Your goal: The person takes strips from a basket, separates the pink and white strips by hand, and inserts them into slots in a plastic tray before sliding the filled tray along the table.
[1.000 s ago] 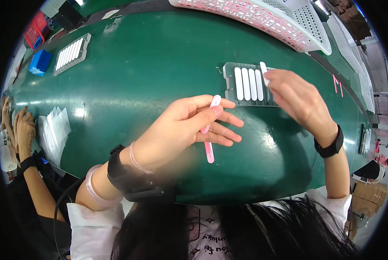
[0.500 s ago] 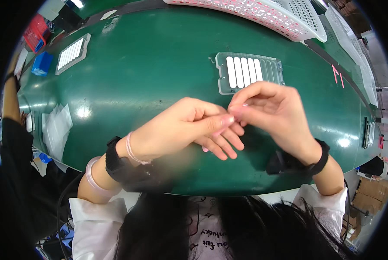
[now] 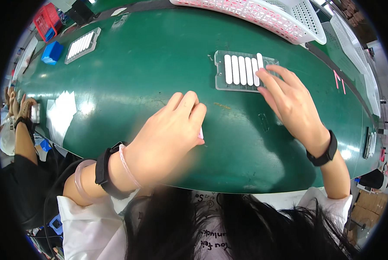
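A clear plastic tray (image 3: 220,78) lies on the green table, with several white rounded strips (image 3: 235,70) side by side in its slots. My right hand (image 3: 293,102) is over the tray's right part. Its thumb and fingers pinch another white strip (image 3: 259,60), which tilts and sticks up past the tray's far edge; its lower end is hidden by the fingers. My left hand (image 3: 165,136) is closed above the table nearer to me, back of the hand up. A small pink and white piece (image 3: 201,133) peeks out beside its fingers, mostly hidden.
A white perforated basket (image 3: 285,26) stands at the far edge. Another strip-filled tray (image 3: 83,45) lies far left, near a blue block (image 3: 52,53). Clear sheets (image 3: 60,115) lie at left. Pink strips (image 3: 339,82) lie at right. Another person's arm (image 3: 25,143) shows at the left edge.
My hands, together before, are now apart. The right moved to the tray and holds a white strip there; the left drew back to the left and turned back-up.
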Available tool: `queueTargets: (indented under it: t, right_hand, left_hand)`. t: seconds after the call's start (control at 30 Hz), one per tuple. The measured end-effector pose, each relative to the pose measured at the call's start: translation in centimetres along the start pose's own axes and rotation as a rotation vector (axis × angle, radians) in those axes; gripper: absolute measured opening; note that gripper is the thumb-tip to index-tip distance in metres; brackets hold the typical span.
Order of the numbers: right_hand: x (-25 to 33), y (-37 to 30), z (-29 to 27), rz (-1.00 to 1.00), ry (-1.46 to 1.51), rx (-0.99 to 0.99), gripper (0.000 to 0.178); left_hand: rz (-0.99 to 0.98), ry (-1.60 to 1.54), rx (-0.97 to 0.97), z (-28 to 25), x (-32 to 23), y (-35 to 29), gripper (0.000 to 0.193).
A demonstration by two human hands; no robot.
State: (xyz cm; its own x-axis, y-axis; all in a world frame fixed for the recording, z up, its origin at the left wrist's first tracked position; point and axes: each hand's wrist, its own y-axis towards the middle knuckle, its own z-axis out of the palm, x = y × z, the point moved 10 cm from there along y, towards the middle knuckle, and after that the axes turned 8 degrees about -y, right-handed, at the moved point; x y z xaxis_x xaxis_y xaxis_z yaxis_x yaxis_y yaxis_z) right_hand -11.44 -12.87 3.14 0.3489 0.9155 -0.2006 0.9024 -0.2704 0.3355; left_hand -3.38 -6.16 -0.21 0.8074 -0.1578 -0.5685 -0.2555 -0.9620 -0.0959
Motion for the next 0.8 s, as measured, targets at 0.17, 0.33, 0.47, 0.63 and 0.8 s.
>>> queueTargets:
  t: [0.17,0.33,0.47,0.63,0.8]
  right_hand:
    - [1.7,-1.5,-0.3,0.012,-0.098,0.091,0.028]
    - [2.0,-0.1,-1.5,0.092,-0.002,0.047,0.033]
    - [2.4,1.0,0.0,0.240,0.497,0.105,0.025]
    - [3.0,1.1,4.0,0.539,1.437,0.311,0.016]
    - [1.1,0.8,2.0,0.639,1.661,0.172,0.025]
  left_hand:
    - [-0.009,-0.143,-0.034,-0.4,0.2,0.5,0.045]
    - [-0.009,-0.134,-0.072,-1.0,0.7,0.7,0.054]
    - [-0.008,-0.135,-0.067,-0.9,0.7,0.7,0.061]
    - [0.144,-0.156,-0.266,-2.8,-2.4,0.4,0.078]
    - [0.269,-0.163,-0.400,-4.9,-5.0,0.2,0.079]
